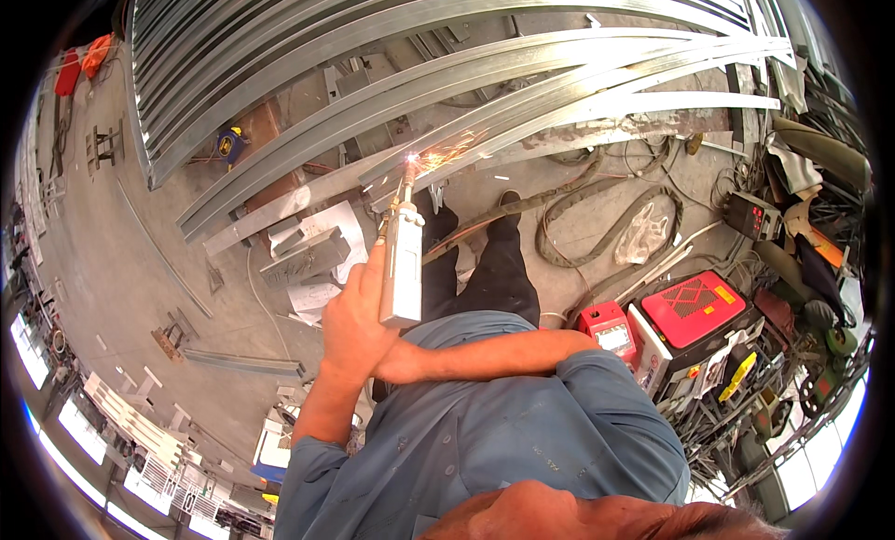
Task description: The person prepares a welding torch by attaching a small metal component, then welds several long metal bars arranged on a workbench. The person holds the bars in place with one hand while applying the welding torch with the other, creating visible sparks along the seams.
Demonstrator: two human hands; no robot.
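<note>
My left hand is wrapped round a white, boxy hand-held welding torch, one finger stretched along its side. The torch's narrow metal nozzle points away from me. At its tip a bright spot throws orange sparks over the end of a grey metal profile. My right forearm crosses in front of my body. My right hand rests against my left wrist, its fingers hidden behind it.
Long metal profiles lie side by side ahead. A blue-and-yellow tape measure and paper sheets lie left. Cables loop across the floor, right of my feet. A red-topped machine stands at the right.
</note>
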